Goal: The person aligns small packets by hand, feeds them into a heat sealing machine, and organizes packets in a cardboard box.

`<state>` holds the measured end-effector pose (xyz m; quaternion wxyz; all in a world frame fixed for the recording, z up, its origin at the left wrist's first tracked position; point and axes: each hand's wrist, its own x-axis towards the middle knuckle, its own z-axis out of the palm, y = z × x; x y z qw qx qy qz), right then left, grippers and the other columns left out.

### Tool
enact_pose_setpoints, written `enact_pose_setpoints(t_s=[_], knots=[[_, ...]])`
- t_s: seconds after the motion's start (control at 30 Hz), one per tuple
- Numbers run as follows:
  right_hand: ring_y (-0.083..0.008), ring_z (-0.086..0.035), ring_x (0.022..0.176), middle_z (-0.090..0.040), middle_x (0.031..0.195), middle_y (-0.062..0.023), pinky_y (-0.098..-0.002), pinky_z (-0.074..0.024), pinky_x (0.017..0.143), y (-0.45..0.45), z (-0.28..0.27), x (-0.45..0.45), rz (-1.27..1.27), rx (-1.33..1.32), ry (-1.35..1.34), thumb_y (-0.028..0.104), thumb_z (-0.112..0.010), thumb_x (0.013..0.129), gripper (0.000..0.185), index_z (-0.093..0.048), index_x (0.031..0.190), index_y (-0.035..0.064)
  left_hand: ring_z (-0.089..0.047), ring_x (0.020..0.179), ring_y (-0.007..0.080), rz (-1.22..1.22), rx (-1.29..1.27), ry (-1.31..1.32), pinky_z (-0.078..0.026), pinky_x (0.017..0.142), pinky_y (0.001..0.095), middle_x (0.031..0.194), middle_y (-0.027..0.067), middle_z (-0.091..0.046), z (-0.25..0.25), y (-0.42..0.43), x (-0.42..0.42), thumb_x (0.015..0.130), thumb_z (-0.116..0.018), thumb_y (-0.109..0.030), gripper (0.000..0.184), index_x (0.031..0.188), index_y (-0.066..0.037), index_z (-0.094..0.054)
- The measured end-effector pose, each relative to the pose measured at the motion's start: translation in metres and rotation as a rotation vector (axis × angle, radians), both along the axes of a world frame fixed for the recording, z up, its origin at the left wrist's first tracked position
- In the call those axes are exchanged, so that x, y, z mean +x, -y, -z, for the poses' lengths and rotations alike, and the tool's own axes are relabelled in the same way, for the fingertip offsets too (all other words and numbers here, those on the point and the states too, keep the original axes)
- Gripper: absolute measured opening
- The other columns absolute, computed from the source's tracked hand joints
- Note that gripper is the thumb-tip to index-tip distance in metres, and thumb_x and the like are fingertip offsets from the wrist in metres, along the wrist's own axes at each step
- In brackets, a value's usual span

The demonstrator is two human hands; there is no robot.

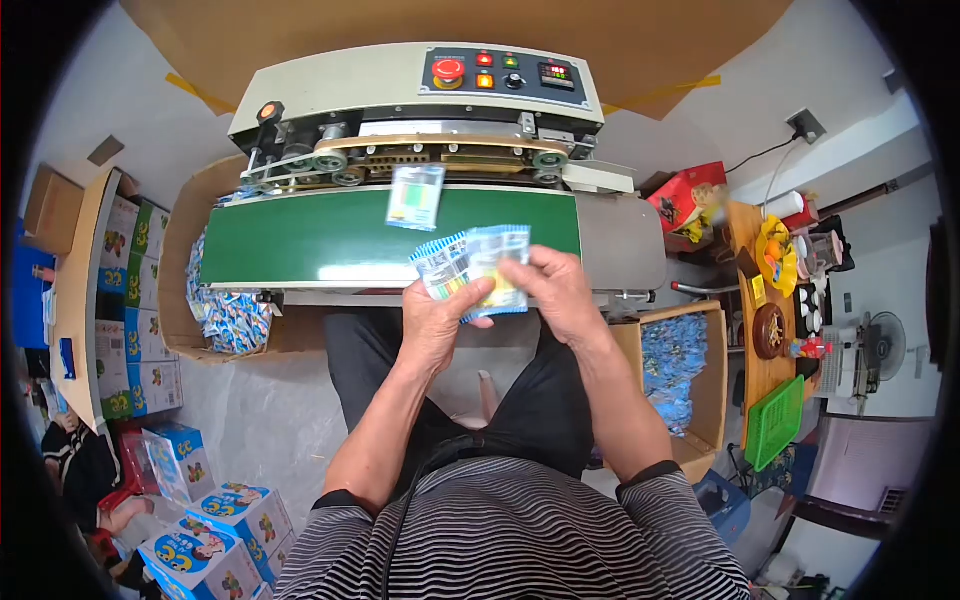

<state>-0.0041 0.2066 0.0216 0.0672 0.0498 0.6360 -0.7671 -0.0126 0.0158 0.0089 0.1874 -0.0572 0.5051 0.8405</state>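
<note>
Packets (507, 246) are held over the belt's (300, 245) near edge, overlapped: pinched from the left by left hand (432, 318), thumb on top; pinched from the right by right hand (563, 298). Likely light, limp, slippery, easily creased; best gripped by side edges. Another packet (415, 198) is seen at the belt's far side, by the sealer (340, 88).
</note>
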Motion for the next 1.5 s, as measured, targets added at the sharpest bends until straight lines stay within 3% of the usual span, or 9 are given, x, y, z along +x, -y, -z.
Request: enact_pose_setpoints(t_s=[0.2,0.33,0.53,0.73,0.87,1.0,1.13,1.3,1.5], knots=[[-0.0076,-0.069,0.081,-0.075,0.099,-0.0059,-0.0255,-0.0555,0.072,-0.077,0.0,-0.029,0.454,0.037,-0.02,0.017,-0.067,0.1,0.023,-0.07,0.113,-0.002,-0.074,0.099,0.0266,0.085,0.237,0.087,-0.067,0.068,0.0345,0.116,0.0172,-0.071,-0.007,0.008,-0.002,0.098,-0.069,-0.014,0.038,0.129,0.004,-0.059],[-0.0098,-0.069,0.078,-0.075,0.097,-0.008,-0.0263,-0.0559,0.07,-0.107,0.019,-0.061,0.395,0.291,0.093,0.019,-0.068,0.1,0.028,-0.069,0.114,-0.0049,-0.074,0.099,0.0262,0.107,0.232,0.056,-0.067,0.068,0.0345,0.116,0.0171,-0.071,0.003,0.014,-0.007,0.098,-0.069,-0.016,0.039,0.129,0.004,-0.059],[-0.0118,-0.07,0.077,-0.074,0.094,-0.0075,-0.0267,-0.0559,0.068,-0.076,0.032,-0.09,0.289,0.329,0.075,0.021,-0.069,0.099,0.03,-0.068,0.114,-0.0046,-0.074,0.088,0.0184,0.031,0.132,0.096,-0.066,0.064,0.0309,0.111,0.0125,-0.074,0.007,0.021,-0.011,0.094,-0.074,-0.01,0.033,0.122,0.002,-0.063],[-0.0149,-0.071,0.083,-0.073,0.101,-0.0114,-0.0267,-0.0564,0.069,-0.019,-0.006,-0.07,0.333,0.405,0.074,0.028,-0.068,0.1,0.037,-0.066,0.12,-0.0031,-0.073,0.081,0.0144,-0.064,0.035,0.078,-0.062,0.056,0.0248,0.104,0.0099,-0.075,0.0,0.019,-0.01,0.088,-0.08,-0.009,0.034,0.117,0.001,-0.066],[-0.0153,-0.072,0.086,-0.073,0.105,-0.0106,-0.0273,-0.0576,0.07,0.0,-0.003,-0.014,0.005,0.088,0.122,0.027,-0.067,0.101,0.035,-0.066,0.12,-0.0019,-0.073,0.08,0.0141,-0.065,-0.019,0.034,-0.06,0.054,0.0233,0.103,0.0095,-0.075,0.002,0.017,-0.007,0.086,-0.082,-0.008,0.034,0.116,0.001,-0.067],[-0.0142,-0.072,0.087,-0.074,0.106,-0.0081,-0.0272,-0.0581,0.07,-0.001,0.007,0.0,-0.137,0.238,-0.007,0.022,-0.065,0.102,0.028,-0.067,0.118,-0.0005,-0.074,0.084,0.0161,0.034,-0.088,-0.026,-0.061,0.057,0.0247,0.104,0.0106,-0.075,0.0,-0.001,0.004,0.091,-0.078,-0.01,0.033,0.119,0.002,-0.066],[-0.0127,-0.072,0.086,-0.074,0.105,-0.0061,-0.0272,-0.0587,0.071,-0.031,0.007,0.003,0.15,0.002,0.046,0.018,-0.065,0.102,0.024,-0.068,0.118,0.0011,-0.074,0.091,0.0199,0.047,0.066,0.022,-0.064,0.064,0.028,0.109,0.0128,-0.073,-0.002,0.002,0.006,0.099,-0.068,-0.015,0.032,0.125,0.003,-0.061],[-0.012,-0.073,0.085,-0.075,0.102,-0.0058,-0.0281,-0.06,0.073,-0.089,-0.007,-0.024,0.424,0.066,0.047,0.019,-0.065,0.102,0.023,-0.068,0.117,0.0014,-0.074,0.101,0.0293,0.098,0.098,-0.02,-0.067,0.07,0.0344,0.12,0.0175,-0.069,0.014,0.017,-0.002,0.106,-0.057,-0.02,0.039,0.137,0.002,-0.052],[-0.0121,-0.072,0.083,-0.074,0.1,-0.0058,-0.0276,-0.0596,0.072,-0.106,0.024,-0.07,0.299,0.205,0.114,0.019,-0.065,0.102,0.024,-0.069,0.114,-0.0007,-0.074,0.096,0.0266,0.114,0.06,0.037,-0.066,0.066,0.0315,0.114,0.0159,-0.071,0.01,0.022,-0.006,0.105,-0.058,-0.025,0.04,0.134,0.002,-0.055]])
